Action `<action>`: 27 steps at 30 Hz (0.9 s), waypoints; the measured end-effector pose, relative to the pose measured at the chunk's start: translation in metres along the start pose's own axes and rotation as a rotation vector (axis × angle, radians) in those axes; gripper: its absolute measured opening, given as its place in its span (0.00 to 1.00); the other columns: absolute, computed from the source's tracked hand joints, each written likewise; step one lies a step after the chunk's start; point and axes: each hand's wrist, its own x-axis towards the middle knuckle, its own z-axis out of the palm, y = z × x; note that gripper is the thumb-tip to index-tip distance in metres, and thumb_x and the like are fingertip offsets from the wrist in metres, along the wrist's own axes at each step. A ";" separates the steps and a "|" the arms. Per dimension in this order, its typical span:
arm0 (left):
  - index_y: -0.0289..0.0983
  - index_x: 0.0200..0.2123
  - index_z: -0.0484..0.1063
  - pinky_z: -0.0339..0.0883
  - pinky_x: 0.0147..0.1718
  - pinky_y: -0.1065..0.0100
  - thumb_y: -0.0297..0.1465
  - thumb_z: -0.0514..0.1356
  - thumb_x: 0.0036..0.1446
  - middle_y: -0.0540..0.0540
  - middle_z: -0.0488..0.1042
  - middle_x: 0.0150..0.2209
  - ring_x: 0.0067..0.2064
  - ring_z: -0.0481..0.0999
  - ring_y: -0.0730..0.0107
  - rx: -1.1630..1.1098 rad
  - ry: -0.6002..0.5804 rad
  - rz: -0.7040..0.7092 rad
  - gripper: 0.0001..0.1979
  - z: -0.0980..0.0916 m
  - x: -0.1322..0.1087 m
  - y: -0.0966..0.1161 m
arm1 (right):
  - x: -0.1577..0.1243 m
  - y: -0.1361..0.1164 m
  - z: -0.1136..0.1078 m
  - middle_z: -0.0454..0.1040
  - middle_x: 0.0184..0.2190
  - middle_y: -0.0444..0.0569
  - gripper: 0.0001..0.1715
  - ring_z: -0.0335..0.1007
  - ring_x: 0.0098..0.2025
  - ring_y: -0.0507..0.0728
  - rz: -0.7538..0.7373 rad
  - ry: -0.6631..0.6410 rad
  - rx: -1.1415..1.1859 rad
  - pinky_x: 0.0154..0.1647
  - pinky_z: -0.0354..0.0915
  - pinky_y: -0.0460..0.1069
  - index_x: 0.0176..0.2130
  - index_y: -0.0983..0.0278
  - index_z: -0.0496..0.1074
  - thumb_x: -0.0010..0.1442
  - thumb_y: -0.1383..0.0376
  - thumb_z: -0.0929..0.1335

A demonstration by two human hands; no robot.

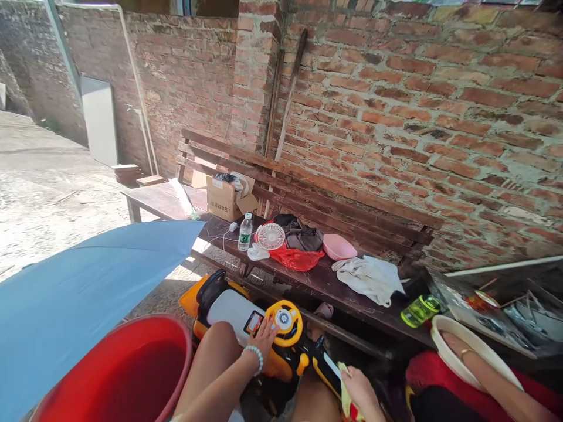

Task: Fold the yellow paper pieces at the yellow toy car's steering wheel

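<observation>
A yellow and black toy ride-on car point(235, 308) stands between my knees, with a yellow steering wheel point(297, 334) on it. My left hand point(263, 337), a beaded bracelet on its wrist, lies with stretched fingers by the dashboard panel, fingertips at the wheel's near rim. Pinched in my right hand point(359, 388) is a pale yellow cloth point(347, 404), against the car's black and yellow side part point(328, 372). The cloth's lower end runs out of the frame. A yellow lever point(302, 364) sticks up between my hands.
On the wooden bench point(316, 284) are a water bottle point(245, 232), a white fan point(270, 237), a red bag point(299, 259), a pink bowl point(339, 247) and white cloth point(367, 278). A red tub point(132, 375) stands left. Another person's arm point(492, 369) reaches into a white basin point(440, 331).
</observation>
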 end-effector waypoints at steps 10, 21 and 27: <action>0.44 0.78 0.43 0.55 0.66 0.28 0.31 0.61 0.59 0.43 0.31 0.79 0.78 0.30 0.41 0.151 -0.012 -0.030 0.48 -0.008 -0.010 0.007 | -0.002 -0.085 -0.026 0.84 0.46 0.54 0.22 0.81 0.50 0.61 -0.020 -0.054 -0.002 0.44 0.67 0.48 0.44 0.59 0.81 0.70 0.64 0.59; 0.42 0.78 0.40 0.60 0.63 0.29 0.46 0.65 0.57 0.41 0.28 0.79 0.78 0.26 0.36 0.156 -0.027 0.014 0.54 -0.015 -0.023 0.011 | -0.048 0.034 -0.011 0.78 0.55 0.57 0.26 0.81 0.48 0.60 0.077 -0.015 -0.170 0.48 0.68 0.50 0.52 0.61 0.80 0.73 0.63 0.56; 0.40 0.78 0.34 0.60 0.66 0.35 0.40 0.66 0.54 0.41 0.22 0.79 0.78 0.23 0.38 0.155 -0.054 0.009 0.58 -0.023 -0.030 0.014 | -0.045 -0.035 -0.015 0.75 0.55 0.58 0.23 0.80 0.48 0.58 0.158 -0.018 -0.092 0.48 0.67 0.49 0.56 0.63 0.75 0.74 0.63 0.57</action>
